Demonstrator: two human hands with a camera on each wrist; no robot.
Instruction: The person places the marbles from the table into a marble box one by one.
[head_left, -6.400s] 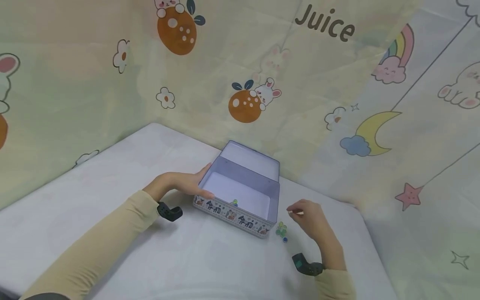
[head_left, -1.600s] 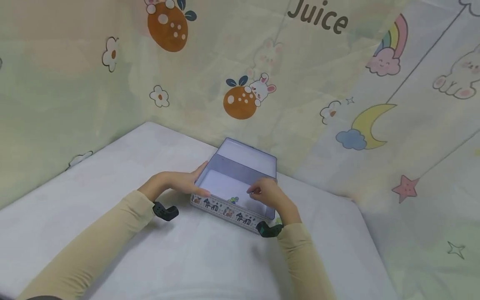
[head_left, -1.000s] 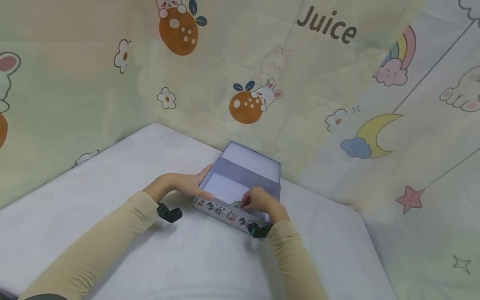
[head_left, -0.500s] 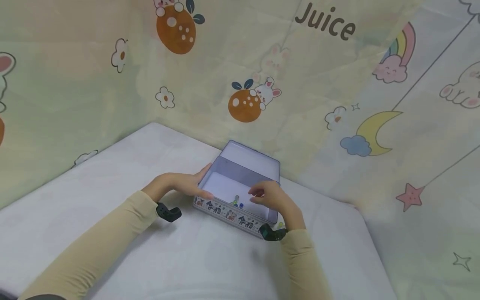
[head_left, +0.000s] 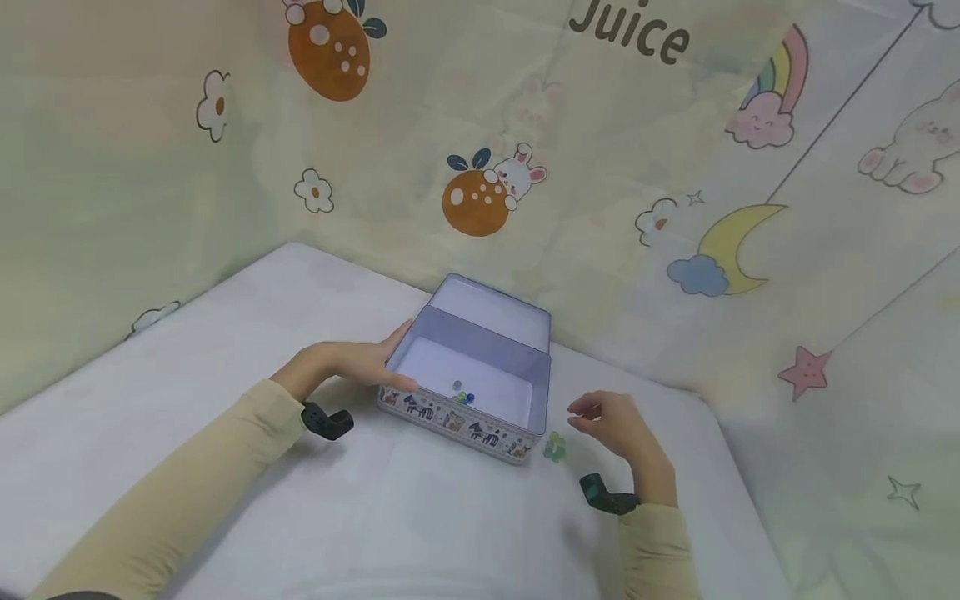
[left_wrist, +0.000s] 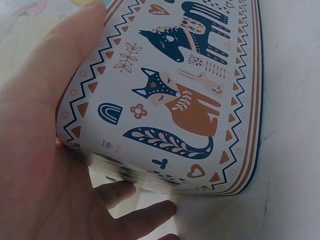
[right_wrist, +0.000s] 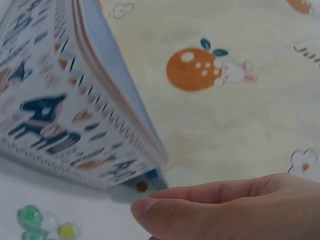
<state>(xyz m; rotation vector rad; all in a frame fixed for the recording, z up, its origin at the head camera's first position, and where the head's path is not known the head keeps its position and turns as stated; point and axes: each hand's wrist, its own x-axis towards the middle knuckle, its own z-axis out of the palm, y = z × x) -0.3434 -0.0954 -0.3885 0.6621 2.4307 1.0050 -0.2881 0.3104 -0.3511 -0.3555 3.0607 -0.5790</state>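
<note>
An open tin box (head_left: 465,429) with printed animals stands on the table, its hinged lid (head_left: 491,310) folded back. My left hand (head_left: 367,362) holds the box's left end, thumb along the front rim and fingers at the side; the left wrist view shows the thumb (left_wrist: 65,45) close against the printed fox face. Inside, near the front wall, lie several glass marbles (head_left: 463,397), one of them blue. My right hand (head_left: 615,421) hovers right of the box, fingers loosely bent with nothing between them. More marbles (head_left: 555,446), green and yellow, lie beside the box's right front corner.
A white cover (head_left: 420,525) spreads over the table. Behind it hangs a cartoon-printed curtain (head_left: 600,167), close to the back of the lid. Dark camera bands sit on both wrists, the right band (head_left: 607,496) near the loose marbles.
My right hand let a blue marble go inside the box, then moved out over the rim to the right, near the loose marbles. My left hand stays on the box.
</note>
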